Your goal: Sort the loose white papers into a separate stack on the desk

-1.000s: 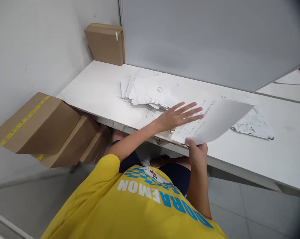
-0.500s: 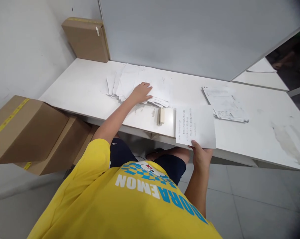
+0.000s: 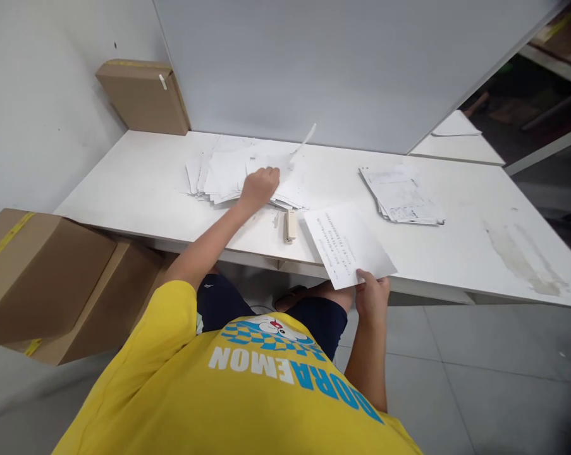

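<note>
My left hand (image 3: 261, 185) is closed on a sheet of paper (image 3: 294, 153) at the top of a loose, spread pile of papers (image 3: 226, 170); the sheet's far corner curls up off the pile. Between thumb and fingers, my right hand (image 3: 373, 296) grips a printed sheet (image 3: 349, 243) by its near edge. That sheet is tilted over the table's front edge, its lines of print facing up. A small cream-coloured stapler (image 3: 291, 226) lies on the table between my two hands.
Another stack of papers (image 3: 403, 194) lies on the white table (image 3: 475, 246) to the right. A cardboard box (image 3: 143, 98) stands at the back left corner. More cardboard boxes (image 3: 52, 272) are at the left below the table. A grey panel (image 3: 313, 69) rises behind.
My left hand has gone from lying spread on the pile to gripping a sheet and lifting its corner. The printed sheet in my right hand has turned and tilted. The camera view has shifted.
</note>
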